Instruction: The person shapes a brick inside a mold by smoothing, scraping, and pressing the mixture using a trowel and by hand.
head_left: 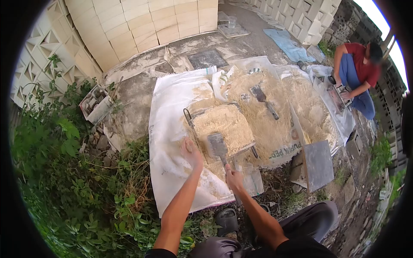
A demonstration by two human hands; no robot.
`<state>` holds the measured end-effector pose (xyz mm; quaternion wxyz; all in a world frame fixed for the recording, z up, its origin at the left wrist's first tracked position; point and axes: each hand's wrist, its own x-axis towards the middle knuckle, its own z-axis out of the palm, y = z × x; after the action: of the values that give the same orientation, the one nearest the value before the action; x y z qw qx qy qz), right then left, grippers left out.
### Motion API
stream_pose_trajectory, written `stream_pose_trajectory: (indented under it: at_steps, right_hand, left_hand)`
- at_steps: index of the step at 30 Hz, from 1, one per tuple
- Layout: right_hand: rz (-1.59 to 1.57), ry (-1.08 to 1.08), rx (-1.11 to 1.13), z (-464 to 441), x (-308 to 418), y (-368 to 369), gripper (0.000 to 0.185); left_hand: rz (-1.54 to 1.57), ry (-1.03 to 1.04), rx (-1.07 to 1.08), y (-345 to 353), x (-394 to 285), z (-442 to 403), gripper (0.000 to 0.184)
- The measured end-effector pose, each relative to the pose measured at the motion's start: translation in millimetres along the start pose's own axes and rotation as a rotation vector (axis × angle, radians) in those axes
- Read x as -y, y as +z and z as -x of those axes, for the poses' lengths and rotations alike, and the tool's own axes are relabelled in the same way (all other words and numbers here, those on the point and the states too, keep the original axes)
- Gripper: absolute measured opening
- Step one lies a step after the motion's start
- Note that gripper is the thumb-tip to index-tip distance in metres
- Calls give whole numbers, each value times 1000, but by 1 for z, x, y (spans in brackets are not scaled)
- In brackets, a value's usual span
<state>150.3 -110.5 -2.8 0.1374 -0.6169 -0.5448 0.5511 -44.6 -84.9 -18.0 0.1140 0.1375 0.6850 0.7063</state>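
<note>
Dark sleeves (304, 248) above a frame (243, 149) of pale powder (230, 124), trowel gripped

Nearest the view, dark sleeves and bare forearms are extended over grey trousers (309, 220) and a dark sandal (227, 221) toward a white sheet (170, 107) spread on the ground. On it, inward from all its edges, the dark-rimmed frame is set slightly askew, with a loop handle seen at its left side and another at its near right corner. It is filled with powder, which is also scattered around it.

By the right hand (233, 177), closed around the handle, a flat trowel (218, 147) is held, its broad blade over the near left part of the filling. The left hand (190, 153) is held open and empty, fingers apart, just beside the frame, between it and the sheet's left edge; whether the rim is touched cannot be told.

Toward the far edge, beyond the frame, a second trowel (263, 99) is laid on powder. Lettering is printed on a sack (284, 151) at the right, and by its near right corner a grey slab (318, 165) is propped. Well beyond the right edge, a small box-like object (337, 97) is handled by a seated person in a red top (360, 71). Pale blocks (144, 21) are stacked past the far edge.
</note>
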Motion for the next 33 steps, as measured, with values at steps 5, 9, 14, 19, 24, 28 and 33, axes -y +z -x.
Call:
stream_pose_trajectory:
  at_steps: [5, 9, 14, 19, 24, 28, 33]
  right_hand:
    - [-492, 100, 52, 12, 18, -35, 62]
    - [-516, 61, 51, 5, 32, -62, 60]
    - [-407, 10, 60, 3, 28, -67, 62]
    - [-351, 14, 144, 6, 31, -52, 62]
    - [-265, -141, 68, 15, 57, -31, 64]
    - [-129, -227, 37, 4, 34, 0, 66]
    - [118, 3, 86, -3, 34, 1, 68]
  left_hand:
    - [-495, 525, 394, 31, -35, -54, 35]
    - [-723, 886, 682, 60, -29, -66, 29]
    - [-463, 787, 941, 38, -11, -49, 21]
    - [-399, 492, 1098, -11, -22, -1, 18]
    - [-298, 429, 126, -24, -11, 9, 17]
    - [54, -293, 290, -29, 31, 22, 21]
    - [210, -451, 223, -21, 31, 29, 18]
